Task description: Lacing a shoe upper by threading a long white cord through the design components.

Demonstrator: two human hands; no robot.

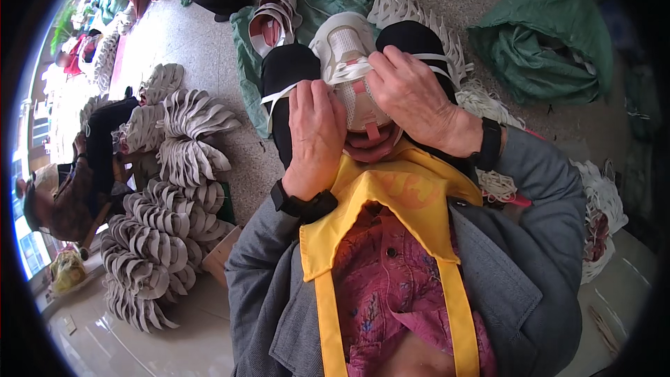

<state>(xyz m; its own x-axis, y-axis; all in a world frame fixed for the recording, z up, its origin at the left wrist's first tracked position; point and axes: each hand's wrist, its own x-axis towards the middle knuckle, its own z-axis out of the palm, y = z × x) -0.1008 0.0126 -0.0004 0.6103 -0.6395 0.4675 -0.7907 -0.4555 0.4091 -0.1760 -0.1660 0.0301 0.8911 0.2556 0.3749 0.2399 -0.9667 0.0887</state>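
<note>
A white and beige sneaker upper [345, 36] with pink trim rests between my black-clad knees, toe pointing away from me. Its pink heel opening faces my yellow apron [405, 185]. White shoelace [350, 70] crosses the lacing area, and loose ends trail over both thighs. My left hand [312, 129] is closed at the left side of the lacing, its fingers curled on the lace. On the opposite side, my right hand [412, 98] pinches the lace near the tongue, fingertips pressed together. Part of the upper is hidden behind my fingers.
Rows of nested pale shoe uppers [157, 237] stand on the left, near another seated person [66, 195]. A green sack [537, 42] sits at the far right. More uppers [272, 21] lie on green cloth [244, 49] ahead. White lace bundles [497, 185] are by my right side.
</note>
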